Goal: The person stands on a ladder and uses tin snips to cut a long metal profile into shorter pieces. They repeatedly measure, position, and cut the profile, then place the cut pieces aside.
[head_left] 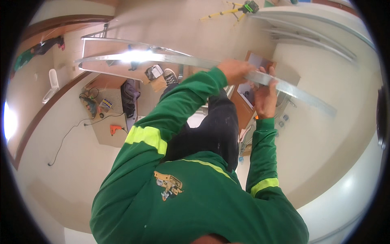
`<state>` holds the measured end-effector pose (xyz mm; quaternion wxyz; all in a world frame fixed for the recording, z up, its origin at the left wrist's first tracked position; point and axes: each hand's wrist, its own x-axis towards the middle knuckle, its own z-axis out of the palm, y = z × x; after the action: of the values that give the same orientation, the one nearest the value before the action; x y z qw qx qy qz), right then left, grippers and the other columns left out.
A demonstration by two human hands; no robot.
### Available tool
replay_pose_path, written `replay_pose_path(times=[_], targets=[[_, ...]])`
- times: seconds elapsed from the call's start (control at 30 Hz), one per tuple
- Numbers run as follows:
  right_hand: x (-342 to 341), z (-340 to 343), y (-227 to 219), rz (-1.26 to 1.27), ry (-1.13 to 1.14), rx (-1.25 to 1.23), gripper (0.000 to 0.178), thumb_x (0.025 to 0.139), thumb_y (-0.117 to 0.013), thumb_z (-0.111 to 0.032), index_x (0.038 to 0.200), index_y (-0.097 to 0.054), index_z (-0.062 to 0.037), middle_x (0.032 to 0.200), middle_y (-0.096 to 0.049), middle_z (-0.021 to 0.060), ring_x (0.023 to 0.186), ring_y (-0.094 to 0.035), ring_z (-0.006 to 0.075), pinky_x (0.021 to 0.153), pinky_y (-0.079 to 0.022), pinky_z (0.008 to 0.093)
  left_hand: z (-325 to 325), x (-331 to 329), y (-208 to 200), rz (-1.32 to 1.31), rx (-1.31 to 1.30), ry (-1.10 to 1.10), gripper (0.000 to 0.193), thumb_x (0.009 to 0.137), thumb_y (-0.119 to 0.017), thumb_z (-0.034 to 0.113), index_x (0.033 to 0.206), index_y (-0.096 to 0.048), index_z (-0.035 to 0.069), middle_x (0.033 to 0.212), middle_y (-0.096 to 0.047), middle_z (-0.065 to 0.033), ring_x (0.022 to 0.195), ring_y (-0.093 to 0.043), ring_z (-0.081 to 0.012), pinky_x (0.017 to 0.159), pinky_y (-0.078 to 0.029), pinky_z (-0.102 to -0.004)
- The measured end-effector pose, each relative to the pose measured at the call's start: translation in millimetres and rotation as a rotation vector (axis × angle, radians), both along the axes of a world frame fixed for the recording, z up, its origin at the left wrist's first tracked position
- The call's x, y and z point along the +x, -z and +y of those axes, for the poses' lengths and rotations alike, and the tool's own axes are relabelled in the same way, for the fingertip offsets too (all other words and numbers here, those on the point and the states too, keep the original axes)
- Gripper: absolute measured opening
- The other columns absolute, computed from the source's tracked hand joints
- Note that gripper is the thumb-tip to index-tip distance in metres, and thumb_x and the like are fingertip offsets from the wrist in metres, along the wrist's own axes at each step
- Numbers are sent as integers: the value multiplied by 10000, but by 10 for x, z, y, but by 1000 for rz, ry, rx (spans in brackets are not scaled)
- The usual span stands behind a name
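Observation:
A long, narrow strip of shiny galvanized metal profile [300, 89] runs across in front of me, from the upper left to the right. My left hand [235, 72] is closed over it near its middle. Just to the right, my right hand [265, 99] comes up from below, palm up, with its fingers curled around the profile's edge. Bright glare covers part of the left stretch. Both forearms wear green sleeves with yellow bands. Beneath my arms are my dark trousers [221, 126] and one checkered shoe [170, 75].
At the upper right, more metal profiles [313, 37] stand near the wall. A yellow tripod [219, 15] carries a green device [249, 7]. Lower left are an orange drill [115, 129], a cable [67, 136] and a dark backpack [129, 97]. Another person [46, 45] is far left.

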<state>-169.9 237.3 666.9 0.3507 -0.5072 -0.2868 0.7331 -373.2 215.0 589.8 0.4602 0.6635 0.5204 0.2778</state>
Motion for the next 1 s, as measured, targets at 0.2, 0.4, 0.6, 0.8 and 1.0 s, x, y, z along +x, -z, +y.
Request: replay_pose_path(times=[0.2, 0.4, 0.6, 0.8, 1.0], targets=[[480, -257, 1631, -590, -998, 146, 409, 1053, -676, -164, 1456, -641, -97, 1372, -692, 102, 1281, -657, 322, 1114, -512, 452, 15, -367, 700, 101, -17, -139, 352, 862, -795, 233, 1199, -708, 180, 984, -763, -88, 961, -755, -333, 791, -591, -474], [462, -1163, 4167, -706, -1748, 1064, 408, 1003, -617, -86, 1407, -628, -138, 1245, -707, 85, 1245, -651, 335, 1172, -443, 568, -236, -131, 1214, 62, 4, -161, 458, 755, -874, 164, 1182, -708, 181, 954, -737, -46, 878, -745, -322, 724, -582, -454], [526, -1576, 6088, -693, -1910, 1315, 371, 1016, -584, -117, 1384, -606, -157, 1194, -696, 58, 1224, -650, 287, 1167, -418, 631, -336, 44, 1340, 149, 107, -218, 205, 832, -737, 173, 1033, -696, 161, 785, -544, -15, 685, -657, -189, 542, -505, -370], [899, -1624, 6451, -666, -2000, 1514, 308, 1026, -572, -225, 1321, -595, -140, 1098, -633, 18, 1117, -640, 226, 1109, -422, 657, -333, 2, 1275, 34, 15, -255, 132, 857, -697, 152, 961, -698, 69, 813, -606, -62, 736, -676, -220, 649, -517, -365], [1101, -1599, 6436, -765, -1912, 1478, 253, 999, -599, -271, 1210, -627, -136, 1043, -637, 18, 1015, -652, 211, 876, -530, 571, -309, -60, 1113, 169, 51, -181, 148, 842, -731, 168, 967, -659, 136, 799, -541, -8, 670, -627, -157, 555, -470, -331]])
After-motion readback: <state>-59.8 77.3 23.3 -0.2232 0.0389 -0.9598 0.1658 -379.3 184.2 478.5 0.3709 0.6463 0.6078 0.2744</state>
